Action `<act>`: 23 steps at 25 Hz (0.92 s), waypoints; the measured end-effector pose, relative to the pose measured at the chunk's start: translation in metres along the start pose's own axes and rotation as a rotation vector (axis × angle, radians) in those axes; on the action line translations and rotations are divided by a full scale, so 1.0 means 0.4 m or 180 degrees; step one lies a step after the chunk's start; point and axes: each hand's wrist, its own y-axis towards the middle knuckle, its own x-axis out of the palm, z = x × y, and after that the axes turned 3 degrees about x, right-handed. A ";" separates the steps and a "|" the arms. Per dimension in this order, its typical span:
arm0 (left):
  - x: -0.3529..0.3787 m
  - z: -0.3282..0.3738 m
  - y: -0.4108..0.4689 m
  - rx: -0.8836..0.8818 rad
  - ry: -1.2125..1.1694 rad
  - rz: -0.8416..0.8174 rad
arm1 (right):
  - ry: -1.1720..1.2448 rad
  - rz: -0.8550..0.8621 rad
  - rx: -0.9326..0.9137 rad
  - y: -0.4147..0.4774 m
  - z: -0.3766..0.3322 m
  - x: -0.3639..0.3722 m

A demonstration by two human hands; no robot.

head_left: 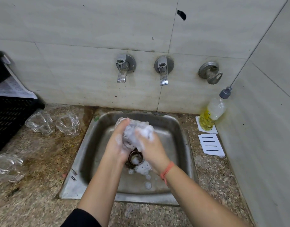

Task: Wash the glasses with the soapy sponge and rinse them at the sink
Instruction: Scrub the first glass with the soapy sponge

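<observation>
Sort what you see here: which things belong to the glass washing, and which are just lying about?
Job: left hand, right hand, foamy glass, three waiting glasses, sink, two taps, yellow-liquid bottle.
Lying about: black crate, striped paper cards, wall valve.

Taps (124,68) jut over the sink's (184,128) back wall; glasses (67,124) and a crate (8,115) crowd the left worktop (42,190), a bottle (212,114) the right corner.

counter: speckled stone slab (42,202), looking stained on the left
middle: steel sink (100,128) sitting sunk into it
far left: black crate (8,115) sitting by the wall, first glass (39,122) and second glass (68,125) sitting just beside it
near left: third glass (7,166) sitting alone
far right: yellow bottle (212,114) standing on a white card (213,130), lined card (211,146) lying just nearer
</observation>
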 end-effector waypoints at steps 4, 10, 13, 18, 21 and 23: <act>-0.031 -0.013 0.003 0.0258 0.0142 -0.0235 | 0.1690 -0.0307 0.0866 0.022 -0.001 -0.017; 0.001 -0.012 -0.004 -0.0048 -0.0731 -0.0161 | 0.0320 0.0127 -0.0096 -0.029 0.002 0.013; -0.007 -0.005 -0.009 0.0048 -0.0517 -0.0542 | 0.3216 -0.0265 0.1207 -0.010 -0.043 -0.001; 0.019 -0.016 -0.002 0.0066 -0.0562 -0.0327 | -0.0295 0.0649 0.0151 -0.029 -0.006 0.015; 0.015 -0.017 0.007 0.0028 -0.0657 -0.0235 | 0.0949 0.0190 0.0469 -0.034 -0.028 0.006; 0.006 -0.023 -0.001 0.0237 -0.0628 -0.0438 | 0.2644 -0.0396 0.1149 -0.032 -0.057 -0.009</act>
